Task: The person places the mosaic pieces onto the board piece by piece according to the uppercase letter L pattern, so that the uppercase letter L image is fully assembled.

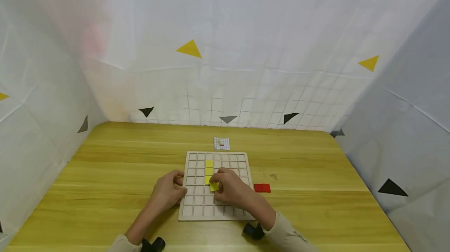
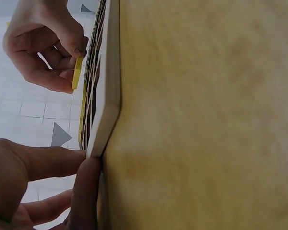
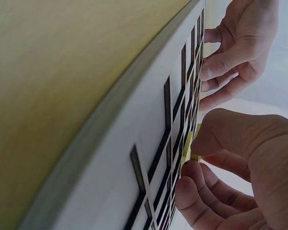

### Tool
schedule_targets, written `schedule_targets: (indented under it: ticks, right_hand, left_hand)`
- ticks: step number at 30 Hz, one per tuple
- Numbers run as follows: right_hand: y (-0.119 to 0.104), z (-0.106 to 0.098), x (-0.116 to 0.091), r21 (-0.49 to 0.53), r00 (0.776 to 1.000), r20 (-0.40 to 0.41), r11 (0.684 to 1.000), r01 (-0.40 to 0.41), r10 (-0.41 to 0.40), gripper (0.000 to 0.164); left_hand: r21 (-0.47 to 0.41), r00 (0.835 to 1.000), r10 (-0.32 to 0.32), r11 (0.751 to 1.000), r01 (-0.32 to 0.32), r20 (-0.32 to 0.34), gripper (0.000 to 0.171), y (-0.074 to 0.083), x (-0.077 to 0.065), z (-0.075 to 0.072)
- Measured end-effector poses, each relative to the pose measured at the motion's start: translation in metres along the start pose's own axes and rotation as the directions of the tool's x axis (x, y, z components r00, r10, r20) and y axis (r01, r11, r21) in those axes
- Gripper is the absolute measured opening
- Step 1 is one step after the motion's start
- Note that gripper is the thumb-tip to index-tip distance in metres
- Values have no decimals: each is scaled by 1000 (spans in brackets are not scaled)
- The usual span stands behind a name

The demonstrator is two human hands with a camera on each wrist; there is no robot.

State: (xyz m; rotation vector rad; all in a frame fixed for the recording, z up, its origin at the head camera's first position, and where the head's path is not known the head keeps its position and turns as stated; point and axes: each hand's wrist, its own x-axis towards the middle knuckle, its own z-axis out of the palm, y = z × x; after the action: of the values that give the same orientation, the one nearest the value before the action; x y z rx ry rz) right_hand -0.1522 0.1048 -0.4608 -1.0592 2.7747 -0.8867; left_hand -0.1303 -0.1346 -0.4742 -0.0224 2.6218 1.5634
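A pale wooden grid board lies on the table. Along one of its columns, three yellow square tiles sit in adjoining cells. My right hand pinches another yellow tile between thumb and fingers, low over the board just below that column; the left wrist view shows this held tile standing on edge and tilted. At the board's left edge, my left hand holds the rim, its thumb and a finger meeting at the wood in the left wrist view.
Two red square tiles lie side by side right of the board. Behind it is a small printed grid card with coloured cells. White sheeting with yellow and dark triangles encloses the wooden table at the back and sides.
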Motion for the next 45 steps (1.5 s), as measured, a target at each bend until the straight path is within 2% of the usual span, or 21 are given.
schedule_targets:
  ticks: [33, 45]
  right_hand:
    - [-11, 9, 6, -24, 999, 41, 1000, -7, 8, 30]
    - [-8, 4, -2, -51, 1000, -20, 998, 21, -22, 29]
  left_hand:
    - [6, 1000, 14, 1000, -14, -3, 48, 0, 1, 0]
    - [8, 1000, 6, 1000, -6, -7, 48, -1, 1, 0]
